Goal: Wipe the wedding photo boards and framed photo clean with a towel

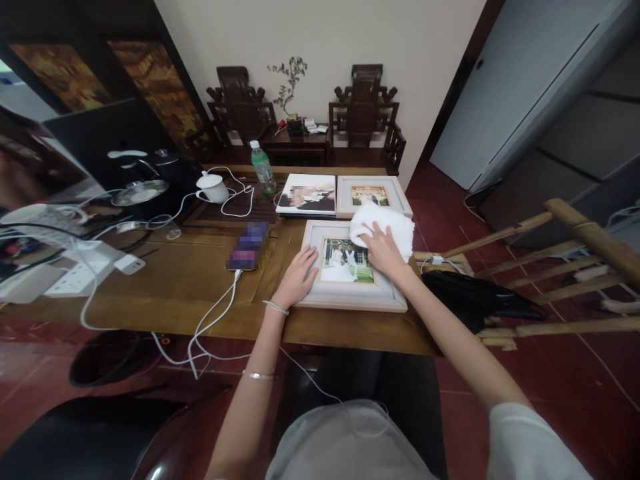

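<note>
A white picture frame [357,301] holding a photo [345,262] lies flat near the front edge of the table. My left hand [297,275] rests on the frame's left side with its fingers stretched out. On the frame's upper right, my right hand [385,250] presses a folded white cloth [395,225], its fingers bent over it. The cloth covers the frame's top right corner and reaches over a second framed photo [400,193] behind. Left of that second frame lies a white and black photo album or panel [306,192].
A phone [247,247] with a white charging cable lies left of the frame. Behind it stand a plastic bottle [263,167] and a lidded white cup [212,188]. Farther left are a power strip [83,270] and a pot [140,193]. A bamboo rack [590,237] stands on the right.
</note>
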